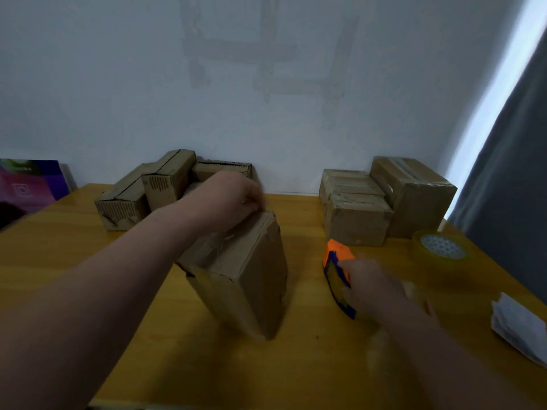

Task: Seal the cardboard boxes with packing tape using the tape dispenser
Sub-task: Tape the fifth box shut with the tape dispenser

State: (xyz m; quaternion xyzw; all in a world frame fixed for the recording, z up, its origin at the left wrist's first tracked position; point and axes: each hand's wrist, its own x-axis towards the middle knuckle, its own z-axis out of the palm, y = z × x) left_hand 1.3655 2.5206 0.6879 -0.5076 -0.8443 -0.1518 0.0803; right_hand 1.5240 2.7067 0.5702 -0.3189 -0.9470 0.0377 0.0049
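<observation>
Cardboard box point(254, 279): left hand point(236, 196) grips its far end.
Orange dispenser point(337, 270): gripped by right hand point(379, 291).
Beyond right hand: stacked boxes point(384, 202), tape roll point(441, 247).

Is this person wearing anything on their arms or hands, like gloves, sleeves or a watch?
No gloves: the left hand and right hand are bare. The forearms are uncovered too, with no sleeve, watch or bracelet showing anywhere in the frame. The picture is too blurred to rule out a thin ring.
</observation>
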